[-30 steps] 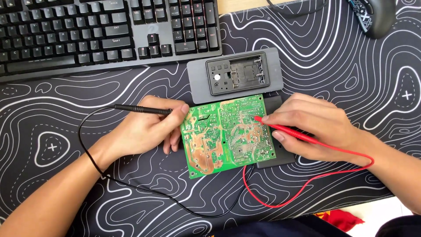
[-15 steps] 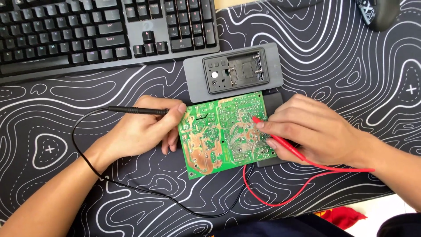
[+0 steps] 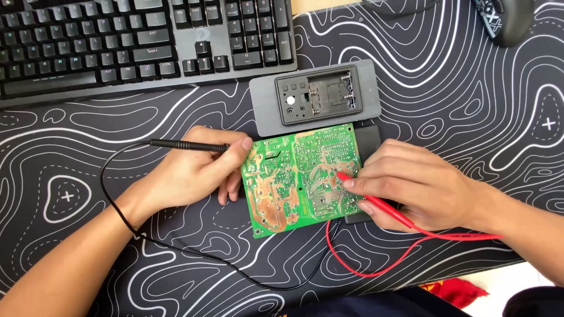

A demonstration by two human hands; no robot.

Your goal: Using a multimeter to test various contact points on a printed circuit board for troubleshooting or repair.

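Green circuit board (image 3: pixel 302 176) probed by both hands

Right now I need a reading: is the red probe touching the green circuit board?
Touching. The head view shows the red probe tip resting on the green circuit board.

head view | looks steeply down | near, over desk mat (image 3: pixel 470 117)

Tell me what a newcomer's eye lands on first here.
The green circuit board at the centre of the black, white-lined desk mat stands out most. The right hand presses a red probe onto its solder side, while the left hand holds a black probe at its left edge. A black keyboard lies at the top left.
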